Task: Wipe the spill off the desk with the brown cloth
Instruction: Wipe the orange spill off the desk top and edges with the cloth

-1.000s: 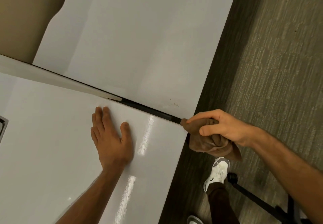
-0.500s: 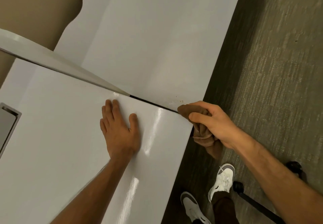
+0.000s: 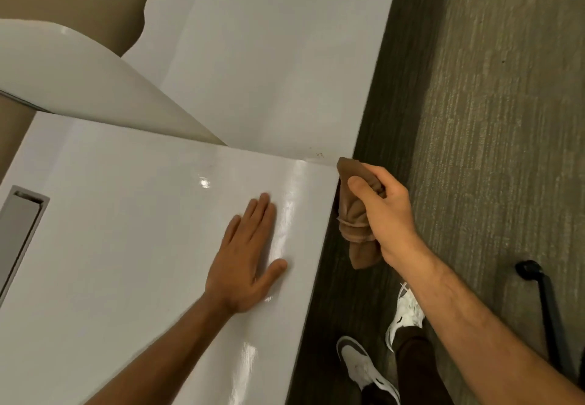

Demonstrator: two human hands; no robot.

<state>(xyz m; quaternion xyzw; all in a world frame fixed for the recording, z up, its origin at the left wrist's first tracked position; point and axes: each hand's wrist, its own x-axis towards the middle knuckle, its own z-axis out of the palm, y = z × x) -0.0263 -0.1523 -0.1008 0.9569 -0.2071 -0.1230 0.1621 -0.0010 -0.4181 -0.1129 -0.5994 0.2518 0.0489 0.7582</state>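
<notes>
Left hand (image 3: 245, 256) flat, palm down on glossy white desk top (image 3: 126, 246): 4 fingers (image 3: 258, 211) straight and close together, thumb splayed out toward the desk's right edge, nothing held

Right hand (image 3: 384, 211) off the desk's right edge, over dark grey carpet floor (image 3: 490, 120), fingers curled tight round bunched brown cloth (image 3: 356, 211); thumb lying across the front of the bunch, other fingertips hidden behind the fabric

Cloth gathered into vertical folds: upper end sticking out above the thumb, right at the corner where near desk meets second white desk top (image 3: 269, 56); contact with the edge not resolvable. Lower end hanging loose below the fist, clear of the desk, above the floor

Few small brown specks of spill (image 3: 319, 154) on the far desk just beside its front right corner, just left of the cloth's upper end, cloth not covering them

Grey rectangular recessed tray (image 3: 19, 230) set into near desk at far left, well apart from both hands

2 white sneakers (image 3: 364, 370) on the carpet below right forearm; black chair base leg with caster (image 3: 528, 270) at lower right
</notes>
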